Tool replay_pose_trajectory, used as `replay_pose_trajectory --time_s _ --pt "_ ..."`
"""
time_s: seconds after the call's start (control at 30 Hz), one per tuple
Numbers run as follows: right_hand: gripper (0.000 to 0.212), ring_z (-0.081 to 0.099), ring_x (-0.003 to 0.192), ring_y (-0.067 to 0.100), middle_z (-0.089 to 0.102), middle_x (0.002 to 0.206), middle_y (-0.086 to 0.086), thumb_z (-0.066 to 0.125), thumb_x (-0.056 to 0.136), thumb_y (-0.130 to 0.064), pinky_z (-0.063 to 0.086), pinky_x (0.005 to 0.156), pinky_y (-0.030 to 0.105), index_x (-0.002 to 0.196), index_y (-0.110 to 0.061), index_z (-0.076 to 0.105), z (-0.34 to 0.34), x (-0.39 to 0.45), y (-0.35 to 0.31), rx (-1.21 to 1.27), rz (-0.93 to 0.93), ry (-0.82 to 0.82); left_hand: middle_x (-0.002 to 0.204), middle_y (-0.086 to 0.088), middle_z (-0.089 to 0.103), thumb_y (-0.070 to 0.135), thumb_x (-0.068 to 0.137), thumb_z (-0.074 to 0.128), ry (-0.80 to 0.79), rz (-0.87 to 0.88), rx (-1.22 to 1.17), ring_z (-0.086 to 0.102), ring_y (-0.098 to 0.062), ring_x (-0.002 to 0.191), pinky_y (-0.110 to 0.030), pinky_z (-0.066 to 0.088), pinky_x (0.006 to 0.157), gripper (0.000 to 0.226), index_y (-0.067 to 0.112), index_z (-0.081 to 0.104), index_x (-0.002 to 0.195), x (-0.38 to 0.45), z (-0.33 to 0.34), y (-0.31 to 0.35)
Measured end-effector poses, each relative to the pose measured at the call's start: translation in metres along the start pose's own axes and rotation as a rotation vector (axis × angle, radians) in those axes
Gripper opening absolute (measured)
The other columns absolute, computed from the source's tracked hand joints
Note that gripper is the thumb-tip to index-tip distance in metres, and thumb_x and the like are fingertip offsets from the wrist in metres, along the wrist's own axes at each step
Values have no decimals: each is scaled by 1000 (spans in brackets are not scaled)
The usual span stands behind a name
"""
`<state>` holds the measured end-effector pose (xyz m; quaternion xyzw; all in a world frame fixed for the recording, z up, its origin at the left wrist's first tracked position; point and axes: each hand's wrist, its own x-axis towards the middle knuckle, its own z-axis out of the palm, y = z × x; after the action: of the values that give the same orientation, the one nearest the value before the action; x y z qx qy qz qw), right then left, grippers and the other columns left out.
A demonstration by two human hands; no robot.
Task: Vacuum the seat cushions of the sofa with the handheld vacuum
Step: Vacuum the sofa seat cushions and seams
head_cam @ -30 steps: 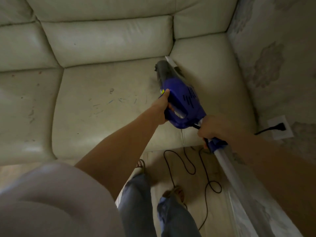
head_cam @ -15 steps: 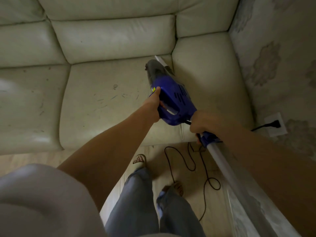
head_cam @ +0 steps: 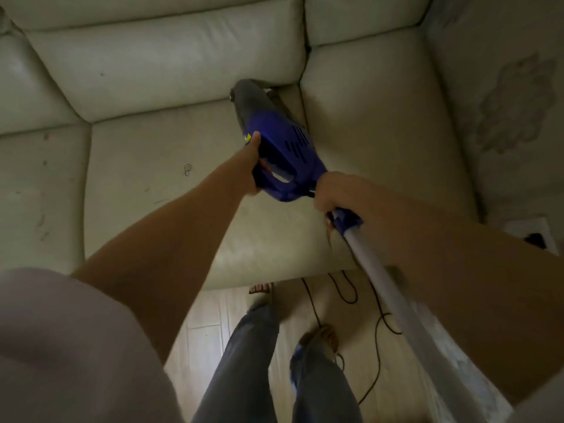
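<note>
In the head view, we look down on a pale sofa and our own 2 arms reaching out over it. Our left hand [head_cam: 251, 166] is curled round the loop handle at the rear of the blue handheld vacuum [head_cam: 283, 148], thumb laid along the top of the body. Our right hand [head_cam: 331, 193] is wrapped round the blue collar where the grey tube [head_cam: 393, 297] joins the vacuum's tail. Both hands are closed tight on the machine, neither is free.

The vacuum lies nose-forward over the seat cushion [head_cam: 171, 184], with its dark dust cup [head_cam: 248, 97] pushed to the far end of that cushion, right at the crease under the back cushion [head_cam: 171, 53] and just beside the seam with the corner seat [head_cam: 384, 141]. The nozzle itself is hidden behind the dust cup, so we cannot tell whether it touches the leather.

We judge the step in hand to be a stroke along the right edge of this cushion, at its deepest reach. The seat carries ink scribbles and scuffs that suction will not lift. Next, we think, comes a draw back toward the front edge, then a fresh lane to the left, keeping the nose low. The black cord [head_cam: 378, 331] loops on the floor [head_cam: 207, 331] near our feet, so we should mind our footing.
</note>
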<state>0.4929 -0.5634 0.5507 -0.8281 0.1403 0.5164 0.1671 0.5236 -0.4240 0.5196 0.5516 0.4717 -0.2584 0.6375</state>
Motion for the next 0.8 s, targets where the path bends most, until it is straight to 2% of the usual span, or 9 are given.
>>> replay_pose_trajectory --time_s 0.07,0.23,0.33,0.47,0.53,0.6,0.67,0.77,0.8 --pt "30 49 21 20 53 54 15 44 99 -8 34 22 14 70 -2 46 8 10 -25 2 23 -61 31 4 34 62 88 52 8 -17 60 33 -9 46 -19 32 50 53 16 41 63 20 -19 16" --pt "25 51 48 21 52 63 16 48 97 -5 43 34 25 72 -3 47 23 24 -40 47 66 -157 55 2 38 61 82 60 -16 -57 63 37 -9 47 -21 39 45 48 14 52 88 52 -36 12" --pt "28 50 49 15 52 62 10 56 91 -2 39 29 16 65 -9 49 17 29 -31 -9 21 -90 57 1 41 60 81 63 -15 -54 10 41 -10 48 -23 41 46 47 15 53 89 55 -28 5" --pt "17 46 57 13 51 69 8 61 89 -10 41 51 22 73 -8 54 12 24 -28 -105 34 -77 70 -1 54 63 80 61 -48 -77 0 53 -14 62 -27 50 63 52 12 55 91 52 -20 8" --pt "19 43 56 12 48 66 6 57 91 -9 37 51 20 72 -8 55 12 17 -27 -140 5 -38 68 -1 51 64 81 59 -56 -91 7 51 -13 60 -25 48 62 52 12 54 85 48 -22 11" --pt "13 46 59 13 53 71 9 54 92 -7 37 51 20 95 1 64 12 12 -26 -145 -12 -15 61 1 45 63 83 58 -59 -101 7 44 -10 53 -23 43 55 52 12 51 78 42 -26 14" --pt "26 53 71 17 63 90 15 54 92 -7 39 52 22 116 3 60 13 11 -27 -150 -17 -14 59 2 41 62 84 57 -73 -109 -18 40 -10 51 -21 41 53 52 12 48 73 33 -29 16" --pt "9 49 60 15 56 74 10 55 91 -7 40 51 24 84 -5 60 15 0 -22 -182 -23 15 57 2 39 58 85 59 -66 -107 -59 39 -10 51 -20 41 52 50 12 47 71 15 -32 11" --pt "18 47 57 15 52 69 9 55 91 -7 40 50 24 74 -7 55 17 -3 -17 -187 -15 25 53 2 40 58 85 60 -65 -110 -76 39 -10 50 -20 40 51 50 12 47 70 7 -31 6"
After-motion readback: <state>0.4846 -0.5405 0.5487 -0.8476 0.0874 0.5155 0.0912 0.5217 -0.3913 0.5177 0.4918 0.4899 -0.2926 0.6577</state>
